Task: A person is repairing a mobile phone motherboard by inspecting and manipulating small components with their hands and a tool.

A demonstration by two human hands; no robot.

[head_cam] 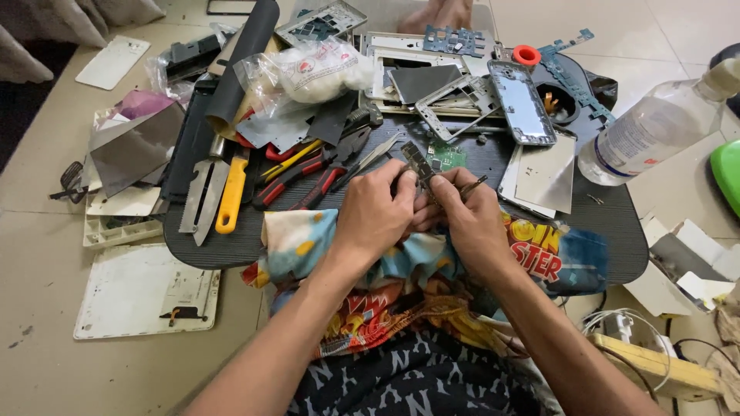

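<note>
Much of what we held was hidden by our own fingers: the left hand [375,212] and the right hand [468,219] were pressed together over a small dark metal phone part [417,162], which stuck up between them above the near edge of the black tray [231,245]. The left fingers pinched the part; the right hand gripped what looked like thin tweezers [472,185] — we could not make out their tips. A patterned cloth [308,235] lay under our wrists. On the tray sat red-handled pliers [297,179], a yellow-handled knife [230,194] and a silver phone frame [523,102] — crowded among loose scrap. A clear plastic bottle [655,131] lay at the right, its top cut off by the frame's edge, above the pale tiled floor [46,308].
</note>
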